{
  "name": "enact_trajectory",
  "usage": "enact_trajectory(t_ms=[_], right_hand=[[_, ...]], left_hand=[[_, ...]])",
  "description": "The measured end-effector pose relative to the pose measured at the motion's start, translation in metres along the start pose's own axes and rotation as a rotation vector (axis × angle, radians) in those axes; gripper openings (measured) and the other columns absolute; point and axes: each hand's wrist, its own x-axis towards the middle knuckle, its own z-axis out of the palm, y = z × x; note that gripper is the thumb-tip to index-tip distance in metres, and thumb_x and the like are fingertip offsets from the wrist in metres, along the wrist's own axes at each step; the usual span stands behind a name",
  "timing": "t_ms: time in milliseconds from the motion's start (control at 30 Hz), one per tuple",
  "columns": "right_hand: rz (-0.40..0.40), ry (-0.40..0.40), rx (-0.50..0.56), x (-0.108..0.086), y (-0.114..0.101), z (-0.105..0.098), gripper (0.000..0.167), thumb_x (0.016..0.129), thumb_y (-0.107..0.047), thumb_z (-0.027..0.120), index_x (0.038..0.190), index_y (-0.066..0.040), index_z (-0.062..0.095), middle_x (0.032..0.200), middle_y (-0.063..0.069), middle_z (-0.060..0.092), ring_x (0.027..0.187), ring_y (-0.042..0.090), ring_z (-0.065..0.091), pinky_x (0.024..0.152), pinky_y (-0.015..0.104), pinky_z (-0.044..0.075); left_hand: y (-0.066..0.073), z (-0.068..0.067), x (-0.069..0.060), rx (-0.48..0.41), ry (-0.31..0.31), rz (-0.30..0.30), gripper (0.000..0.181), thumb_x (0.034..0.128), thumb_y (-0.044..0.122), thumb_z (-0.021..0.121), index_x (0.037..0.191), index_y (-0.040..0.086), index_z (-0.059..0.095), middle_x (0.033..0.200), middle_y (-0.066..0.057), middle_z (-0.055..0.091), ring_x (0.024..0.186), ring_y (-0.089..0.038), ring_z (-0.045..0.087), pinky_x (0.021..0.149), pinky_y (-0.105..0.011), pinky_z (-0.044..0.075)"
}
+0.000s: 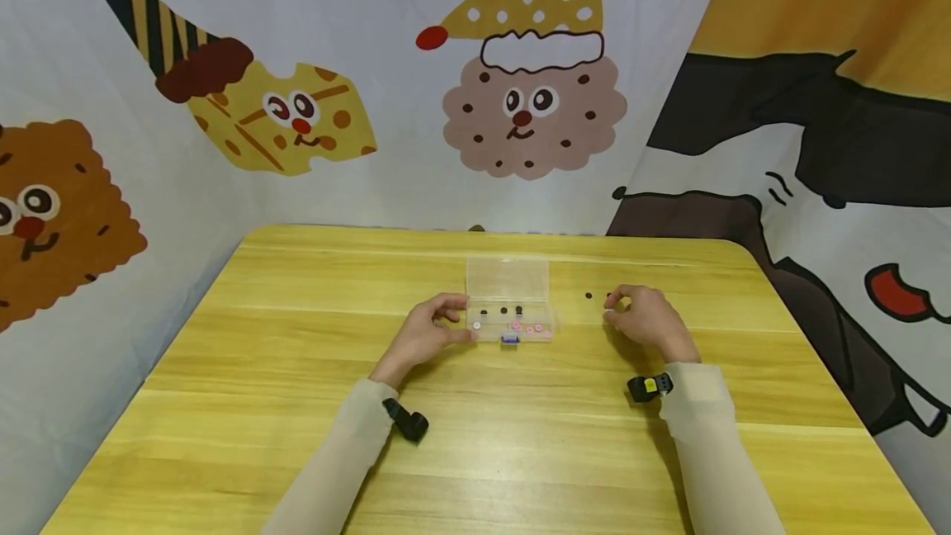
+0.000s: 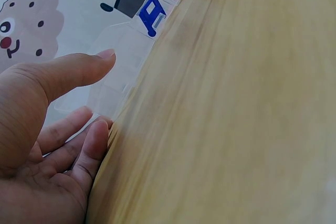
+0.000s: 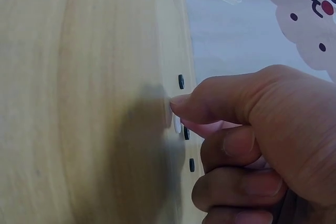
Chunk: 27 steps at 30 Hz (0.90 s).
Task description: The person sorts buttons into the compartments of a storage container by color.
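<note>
A clear plastic compartment box (image 1: pixel 484 336) lies on the table with its lid (image 1: pixel 508 279) raised behind it and a blue latch (image 2: pixel 152 14) at the front. Inside are several black buttons (image 1: pixel 503 310) along the back, a white button (image 1: pixel 477 326) front left and several pink ones (image 1: pixel 538 328) front right. My left hand (image 1: pixel 425 334) holds the box's left end, thumb at the front corner and fingers at the back. Right of the box, my right hand (image 1: pixel 645 322) pinches a white button (image 3: pixel 177 124) at the tabletop between thumb and index finger; the other fingers are curled.
Loose black buttons lie beside the right fingers, one (image 3: pixel 181 82) beyond the thumb and another (image 3: pixel 192 164) nearer the curled fingers. The wooden table (image 1: pixel 520 452) reaches back to a cartoon-printed cloth (image 1: pixel 371 196). Black wrist cameras (image 1: pixel 407 419) sit on both sleeves.
</note>
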Motion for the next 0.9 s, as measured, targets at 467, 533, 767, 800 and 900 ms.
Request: enact_trajectory(t_ms=[467, 533, 767, 800, 900], right_hand=[[0.012, 0.016, 0.008, -0.0021, 0.0017, -0.0021, 0.027, 0.099, -0.027, 0.065, 0.115, -0.006, 0.069, 0.079, 0.006, 0.073, 0.060, 0.017, 0.054, 0.058, 0.031, 0.041], [0.007, 0.027, 0.009, -0.0025, 0.0014, -0.0021, 0.026, 0.098, -0.026, 0.066, 0.112, -0.005, 0.071, 0.084, 0.007, 0.075, 0.062, 0.016, 0.056, 0.059, 0.031, 0.042], [-0.014, 0.050, 0.006, -0.0033, 0.0007, -0.0016, 0.020, 0.098, -0.022, 0.066, 0.105, -0.005, 0.075, 0.112, 0.021, 0.075, 0.061, 0.016, 0.055, 0.057, 0.031, 0.043], [-0.016, 0.055, 0.005, -0.0033, 0.0006, -0.0014, 0.020, 0.098, -0.022, 0.066, 0.103, -0.005, 0.075, 0.119, 0.024, 0.072, 0.060, 0.016, 0.055, 0.056, 0.031, 0.043], [-0.020, 0.069, -0.004, -0.0036, 0.0002, -0.0009, 0.018, 0.097, -0.021, 0.066, 0.099, -0.005, 0.076, 0.136, 0.030, 0.062, 0.057, 0.016, 0.052, 0.055, 0.030, 0.042]], left_hand=[[-0.0001, -0.0004, 0.0002, -0.002, 0.002, -0.001, 0.062, 0.0819, 0.025, 0.088, 0.138, 0.018, 0.063, 0.132, -0.001, 0.065, 0.114, -0.024, 0.057, 0.097, -0.043, 0.046], [-0.0004, 0.0000, 0.0005, 0.000, 0.006, 0.000, 0.061, 0.0820, 0.025, 0.088, 0.137, 0.017, 0.063, 0.131, -0.002, 0.065, 0.113, -0.023, 0.057, 0.096, -0.041, 0.046], [0.0005, 0.0005, 0.0003, -0.001, 0.010, -0.002, 0.061, 0.0818, 0.025, 0.088, 0.137, 0.017, 0.064, 0.131, -0.002, 0.065, 0.113, -0.023, 0.057, 0.096, -0.041, 0.047], [0.0005, 0.0004, 0.0002, -0.002, 0.009, -0.003, 0.061, 0.0816, 0.025, 0.088, 0.137, 0.018, 0.064, 0.132, -0.002, 0.065, 0.113, -0.023, 0.057, 0.096, -0.041, 0.046], [-0.0003, 0.0004, 0.0009, 0.000, 0.007, -0.002, 0.061, 0.0820, 0.026, 0.088, 0.137, 0.018, 0.063, 0.132, -0.001, 0.065, 0.114, -0.023, 0.057, 0.096, -0.042, 0.046]])
